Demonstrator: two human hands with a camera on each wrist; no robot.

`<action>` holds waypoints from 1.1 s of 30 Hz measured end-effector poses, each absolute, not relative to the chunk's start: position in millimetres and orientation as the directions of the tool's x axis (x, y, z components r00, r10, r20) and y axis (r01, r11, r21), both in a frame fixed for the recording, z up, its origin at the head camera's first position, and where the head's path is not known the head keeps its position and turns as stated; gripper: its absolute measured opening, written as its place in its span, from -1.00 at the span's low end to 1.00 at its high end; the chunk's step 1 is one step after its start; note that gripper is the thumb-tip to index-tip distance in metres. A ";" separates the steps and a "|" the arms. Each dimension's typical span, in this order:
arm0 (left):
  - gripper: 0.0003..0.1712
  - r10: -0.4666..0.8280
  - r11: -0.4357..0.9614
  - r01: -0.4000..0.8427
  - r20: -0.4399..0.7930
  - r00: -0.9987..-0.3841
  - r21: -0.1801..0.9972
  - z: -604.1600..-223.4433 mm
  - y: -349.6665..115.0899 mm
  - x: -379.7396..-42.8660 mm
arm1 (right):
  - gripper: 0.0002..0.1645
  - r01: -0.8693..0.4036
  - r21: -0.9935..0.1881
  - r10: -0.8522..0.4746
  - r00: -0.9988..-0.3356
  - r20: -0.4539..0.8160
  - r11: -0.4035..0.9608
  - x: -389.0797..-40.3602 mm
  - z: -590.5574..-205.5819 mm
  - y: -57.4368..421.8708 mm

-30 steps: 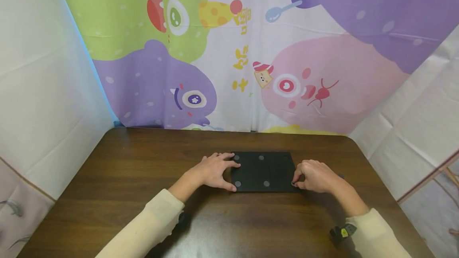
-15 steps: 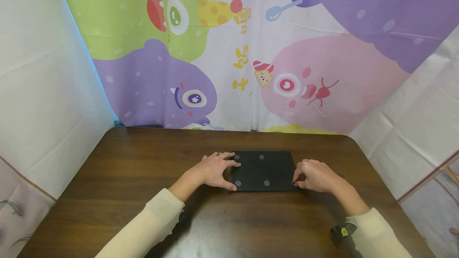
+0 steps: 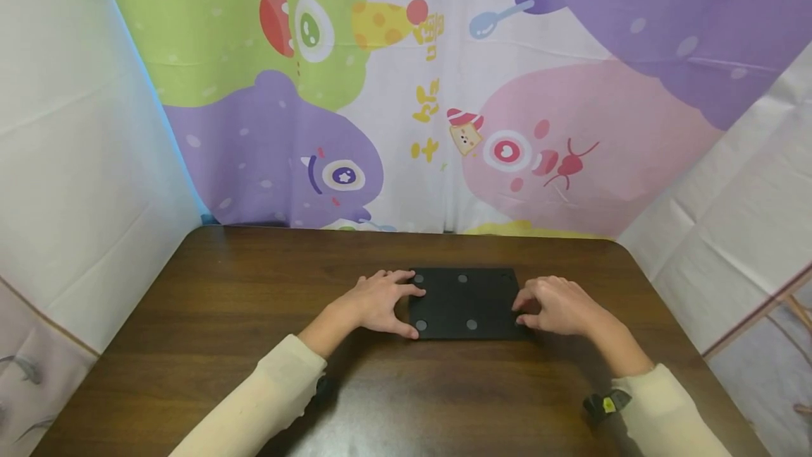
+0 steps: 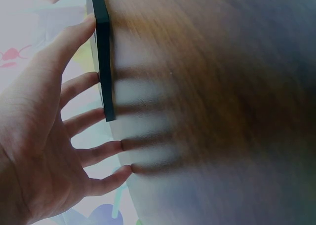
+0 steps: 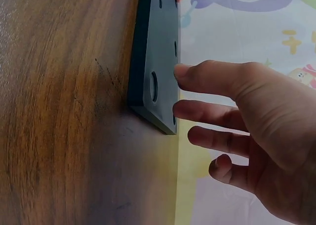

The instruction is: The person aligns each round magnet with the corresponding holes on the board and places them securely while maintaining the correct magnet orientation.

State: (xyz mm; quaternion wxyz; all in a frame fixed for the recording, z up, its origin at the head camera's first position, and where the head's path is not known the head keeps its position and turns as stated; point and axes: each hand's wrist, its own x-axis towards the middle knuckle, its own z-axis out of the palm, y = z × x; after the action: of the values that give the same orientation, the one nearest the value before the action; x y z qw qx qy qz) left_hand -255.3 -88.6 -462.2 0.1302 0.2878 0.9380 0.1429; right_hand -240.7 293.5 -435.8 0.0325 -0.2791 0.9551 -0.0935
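Note:
A flat black rectangular board (image 3: 444,302) lies on the table, with several round grey insets along its long sides. One round inset (image 5: 154,87) shows near the board's corner in the right wrist view. My left hand (image 3: 380,303) rests at the board's left end, fingers spread. Its thumb (image 4: 74,40) touches the board's edge, and some fingertips reach past the board's end onto the table. At the right end, my right hand (image 3: 558,305) hovers with fingers loosely bent and apart, nothing seen between them. It hides the near right corner in the head view.
The brown wooden table (image 3: 266,273) reaches back to a cartoon-printed curtain (image 3: 406,104). White cloth panels (image 3: 82,125) stand on both sides. A dark band with a yellow patch (image 3: 607,404) is on the right wrist.
My right hand has let go at the near right corner and risen slightly, its thumb and fingers parting. My left hand and the board have stayed in place.

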 end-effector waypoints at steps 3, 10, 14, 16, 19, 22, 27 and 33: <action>-0.06 0.577 0.794 0.503 -0.161 -0.801 0.341 -462.3 -88.7 -255.3 | -0.82 -0.533 -0.200 -0.543 -0.840 0.009 0.822 -242.0 -435.8 293.6; -0.06 0.573 0.796 0.499 -0.162 -0.803 0.342 -463.7 -88.7 -255.0 | -0.79 -0.540 -0.204 -0.547 -0.837 0.026 0.816 -241.4 -435.5 293.9; -0.06 0.574 0.796 0.500 -0.159 -0.804 0.342 -464.4 -88.7 -255.2 | -0.72 -0.535 -0.201 -0.541 -0.840 0.027 0.821 -240.9 -436.6 294.1; -0.06 0.575 0.794 0.501 -0.157 -0.803 0.343 -464.5 -88.8 -255.4 | -0.66 -0.530 -0.197 -0.535 -0.844 0.032 0.825 -240.4 -437.1 294.4; -0.06 0.575 0.794 0.502 -0.155 -0.803 0.344 -464.5 -89.1 -255.5 | -0.57 -0.529 -0.185 -0.529 -0.847 0.049 0.828 -239.7 -437.8 295.4; -0.06 0.574 0.794 0.501 -0.156 -0.804 0.344 -464.8 -89.2 -255.5 | -0.52 -0.527 -0.170 -0.522 -0.850 0.073 0.833 -239.5 -438.9 296.5; -0.06 0.572 0.798 0.502 -0.155 -0.806 0.333 -464.4 -88.1 -255.8 | -0.51 -0.501 -0.152 -0.490 -0.865 0.108 0.852 -239.1 -440.3 298.0; -0.06 0.569 0.802 0.501 -0.160 -0.807 0.325 -463.6 -87.1 -255.8 | -0.50 -0.483 -0.148 -0.469 -0.875 0.122 0.863 -239.1 -441.0 299.6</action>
State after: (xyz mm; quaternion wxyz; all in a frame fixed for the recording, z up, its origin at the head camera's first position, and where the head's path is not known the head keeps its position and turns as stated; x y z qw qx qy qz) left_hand -255.8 -87.1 -463.6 0.1257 0.2842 0.9408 0.1350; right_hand -239.1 299.6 -441.0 -0.0412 -0.2470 0.9642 -0.0872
